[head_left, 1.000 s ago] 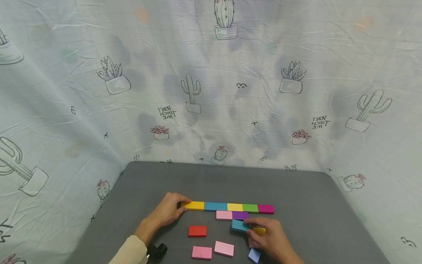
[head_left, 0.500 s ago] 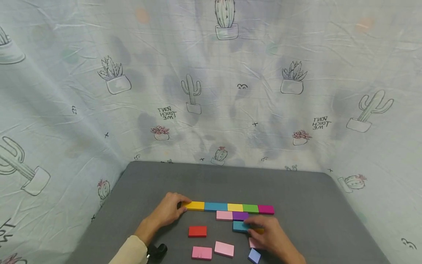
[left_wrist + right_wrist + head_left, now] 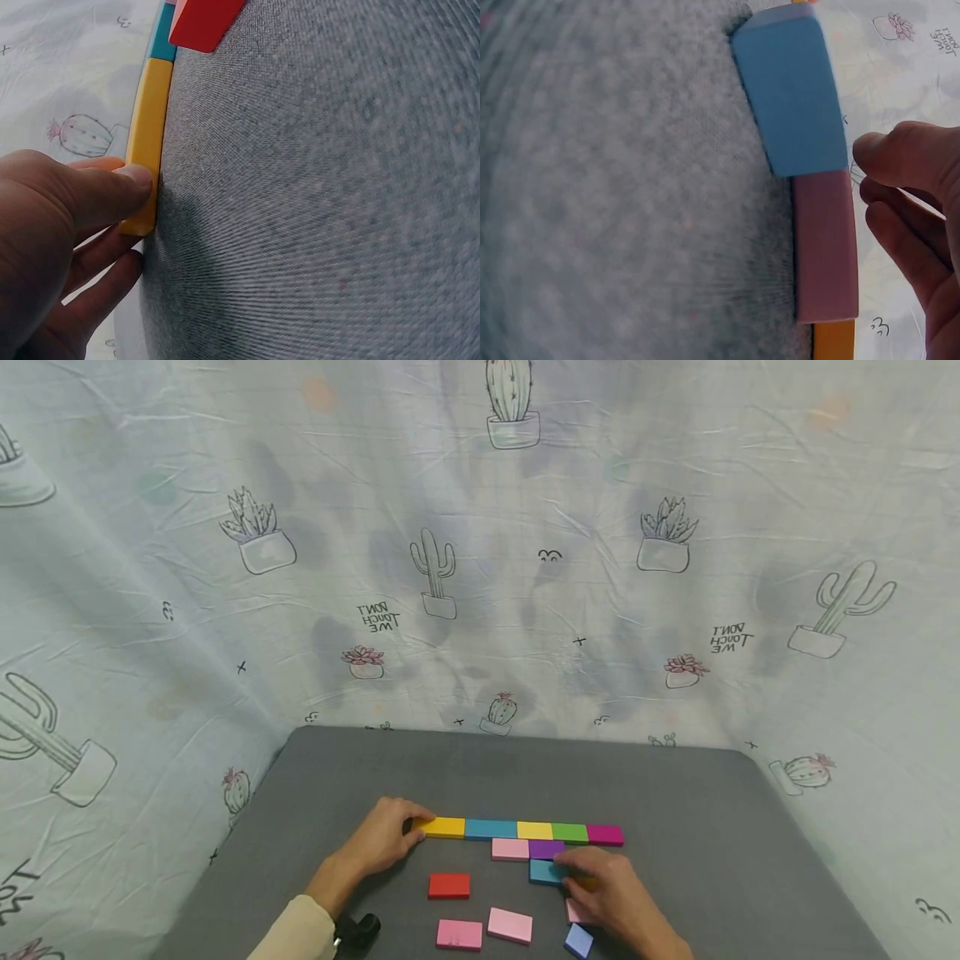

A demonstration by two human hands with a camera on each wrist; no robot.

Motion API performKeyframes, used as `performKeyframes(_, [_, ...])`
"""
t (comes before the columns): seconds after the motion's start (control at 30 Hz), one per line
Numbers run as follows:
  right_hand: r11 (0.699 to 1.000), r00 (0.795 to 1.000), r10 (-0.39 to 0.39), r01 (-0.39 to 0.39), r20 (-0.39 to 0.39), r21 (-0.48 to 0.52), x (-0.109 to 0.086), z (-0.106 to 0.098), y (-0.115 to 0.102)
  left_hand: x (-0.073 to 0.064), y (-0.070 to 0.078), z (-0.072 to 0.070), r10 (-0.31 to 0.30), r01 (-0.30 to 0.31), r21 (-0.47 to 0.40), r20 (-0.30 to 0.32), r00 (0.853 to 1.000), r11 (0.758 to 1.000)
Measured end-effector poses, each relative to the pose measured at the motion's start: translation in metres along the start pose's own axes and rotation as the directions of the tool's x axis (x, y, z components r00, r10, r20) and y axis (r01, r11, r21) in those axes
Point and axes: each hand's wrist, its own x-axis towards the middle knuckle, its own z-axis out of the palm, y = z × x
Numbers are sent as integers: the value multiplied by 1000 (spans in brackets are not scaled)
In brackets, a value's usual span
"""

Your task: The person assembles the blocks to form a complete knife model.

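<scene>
Teal block (image 3: 544, 872) slid toward the surface's (image 3: 510, 781) far edge, pinched by your right hand (image 3: 613, 889); left hand (image 3: 380, 837) pinches yellow block (image 3: 444, 828); curtain (image 3: 495, 539) reads mirrored "DON'T TOUCH".

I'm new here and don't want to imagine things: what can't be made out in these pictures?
- Head view: the right end of the teal block, hidden by the right hand.
- Head view: most of a yellow block, behind that hand.
- Head view: what the black object is; too small to tell.
- Left wrist view: the rest of the red block, cut off by the top edge.
</scene>
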Motion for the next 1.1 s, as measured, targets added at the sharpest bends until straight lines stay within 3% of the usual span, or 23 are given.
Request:
performKeyframes(0.2, [999, 999, -32, 32, -14, -10, 1, 1, -1, 0, 0, 0, 7, -7, 7, -4, 1000, 1000])
performKeyframes(0.53, [998, 999, -28, 30, 43, -54, 9, 3, -5, -2, 0, -1, 31, -31, 23, -17, 999, 999])
performKeyframes(1.1, [996, 999, -37, 39, 29, -79, 15, 5, -10, -2, -3, -1, 74, -74, 25, -26, 997, 997])
